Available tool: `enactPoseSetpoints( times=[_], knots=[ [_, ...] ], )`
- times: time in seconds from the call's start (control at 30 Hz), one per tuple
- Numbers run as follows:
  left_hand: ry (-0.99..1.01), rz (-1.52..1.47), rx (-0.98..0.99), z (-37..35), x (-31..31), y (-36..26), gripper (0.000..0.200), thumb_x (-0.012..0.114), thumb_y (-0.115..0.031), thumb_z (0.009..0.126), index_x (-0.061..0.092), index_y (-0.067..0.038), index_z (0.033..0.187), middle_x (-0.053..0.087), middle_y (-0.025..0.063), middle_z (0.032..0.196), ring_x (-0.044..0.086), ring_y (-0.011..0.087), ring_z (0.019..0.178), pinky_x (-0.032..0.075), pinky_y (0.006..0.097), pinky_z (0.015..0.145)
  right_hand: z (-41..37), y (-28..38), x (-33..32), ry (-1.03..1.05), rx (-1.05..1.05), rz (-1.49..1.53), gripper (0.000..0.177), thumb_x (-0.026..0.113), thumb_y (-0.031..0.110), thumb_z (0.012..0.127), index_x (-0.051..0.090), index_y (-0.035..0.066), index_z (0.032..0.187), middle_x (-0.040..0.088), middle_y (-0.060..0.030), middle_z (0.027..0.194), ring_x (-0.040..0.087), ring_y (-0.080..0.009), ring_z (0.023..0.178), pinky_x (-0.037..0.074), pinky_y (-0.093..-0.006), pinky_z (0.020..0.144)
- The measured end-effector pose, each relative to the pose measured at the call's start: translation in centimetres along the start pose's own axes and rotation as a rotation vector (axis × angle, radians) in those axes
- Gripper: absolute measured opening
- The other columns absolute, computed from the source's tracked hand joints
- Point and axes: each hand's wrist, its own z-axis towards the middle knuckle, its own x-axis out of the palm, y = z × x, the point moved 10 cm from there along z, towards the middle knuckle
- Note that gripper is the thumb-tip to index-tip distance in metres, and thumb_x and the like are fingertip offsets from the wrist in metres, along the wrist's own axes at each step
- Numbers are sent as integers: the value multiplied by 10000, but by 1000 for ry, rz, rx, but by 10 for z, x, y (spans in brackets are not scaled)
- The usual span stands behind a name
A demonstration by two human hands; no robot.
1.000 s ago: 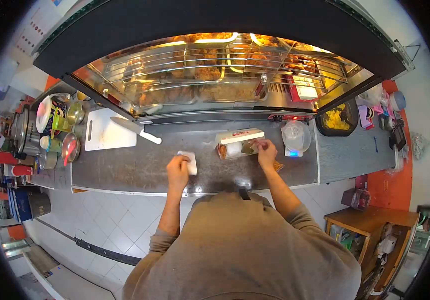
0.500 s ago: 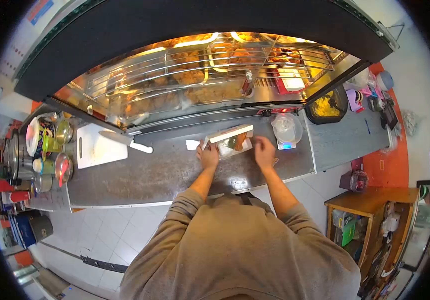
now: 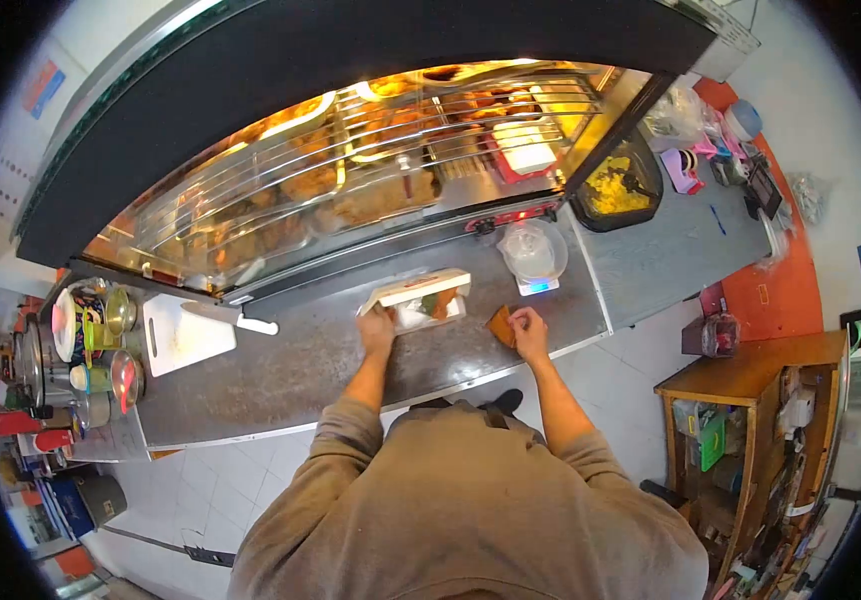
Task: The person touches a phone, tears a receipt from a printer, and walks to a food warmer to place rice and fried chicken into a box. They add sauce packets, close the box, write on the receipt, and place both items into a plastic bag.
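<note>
An open white food box [image 3: 418, 297] with rice and fried pieces inside stands on the steel counter [image 3: 310, 350]. My left hand [image 3: 377, 327] grips the box's left end. My right hand [image 3: 528, 330] rests on the counter to the right of the box, fingers pinched on a brown piece of food or paper [image 3: 501, 325]. What that brown piece is cannot be made out.
A lit glass warmer [image 3: 350, 180] with fried food lines the back. A scale with a clear bowl [image 3: 533, 255] sits right of the box. A white cutting board [image 3: 185, 335] and knife [image 3: 240, 320] lie at left, beside pots and cups [image 3: 90, 340]. A black tray of yellow food [image 3: 615, 185] is at right.
My left hand left the white napkin and took hold of the box's left end. My right hand drew back from the box to the brown piece beside it. The view swung.
</note>
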Motion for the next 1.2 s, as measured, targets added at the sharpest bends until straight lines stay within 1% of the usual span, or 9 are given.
enactPoseSetpoints(
  times=[0.07, 0.13, 0.27, 0.33, 0.63, 0.87, 0.97, 1.03, 1.2],
  knots=[
    [176, -209, -362, -11, 22, 37, 188, 566, -152, 872, 642, 7, 938, 658, 223, 828, 622, 435, 766, 502, 506, 701, -6, 6, -29, -9, -1, 72, 105, 696, 89, 844, 624, 41, 903, 635, -30, 722, 613, -134, 692, 499, -323, 651],
    [125, 285, 139, -21, -1, -24, 246, 530, -191, 908, 633, 32, 903, 652, 241, 782, 632, 423, 729, 492, 504, 639, -21, -20, -52, 95, 340, 418, 140, 712, 94, 838, 623, 65, 942, 615, -4, 740, 601, -137, 691, 500, -290, 640],
    [275, 202, 87, -51, 19, -63, 500, 394, -341, 1014, 633, 59, 833, 637, 266, 711, 626, 367, 604, 477, 464, 582, -54, -42, -139, 131, 483, 957, 309, 659, 11, 825, 556, 77, 1108, 604, -13, 812, 588, -123, 692, 498, -248, 629],
    [305, -43, -318, -80, 18, -120, 562, 384, -388, 1019, 652, 60, 811, 641, 259, 697, 613, 366, 569, 483, 453, 575, -63, -86, -198, 93, 403, 897, 362, 648, -4, 813, 534, 78, 1146, 612, -23, 821, 603, -130, 717, 505, -257, 643],
    [489, -263, -269, -159, 260, -322, 600, 452, -454, 983, 668, 100, 906, 676, 263, 921, 641, 329, 889, 465, 425, 827, -59, -191, -484, -187, 310, 331, 166, 680, 33, 799, 693, 25, 963, 708, -89, 814, 640, -128, 696, 512, -255, 674],
    [374, -92, -217, -129, 448, -451, 561, 442, -437, 981, 639, 89, 967, 667, 252, 823, 666, 330, 826, 484, 454, 770, 69, -125, -665, -559, -46, -76, 130, 678, 89, 825, 721, 11, 919, 704, -107, 801, 653, -173, 779, 497, -280, 710],
    [499, -353, -103, -112, 536, -503, 520, 414, -429, 995, 642, 36, 955, 665, 187, 726, 670, 268, 662, 502, 428, 609, 170, -92, -710, -582, -227, 198, 147, 688, 61, 831, 694, -15, 957, 695, -94, 861, 645, -159, 784, 500, -279, 757],
    [508, -275, -164, -110, 555, -552, 469, 421, -376, 993, 650, 33, 997, 670, 261, 901, 671, 382, 842, 505, 456, 739, 234, -81, -741, -586, -297, 321, 174, 698, 53, 829, 679, -23, 985, 688, -85, 884, 642, -151, 797, 499, -273, 776],
    [425, -516, -250, -113, 629, -599, 437, 535, -389, 959, 662, 19, 1052, 700, 180, 894, 663, 234, 841, 500, 391, 747, 399, -82, -805, -509, -351, 513, 248, 707, 6, 822, 625, -34, 1053, 659, -42, 868, 622, -110, 861, 492, -238, 765]
  ],
)
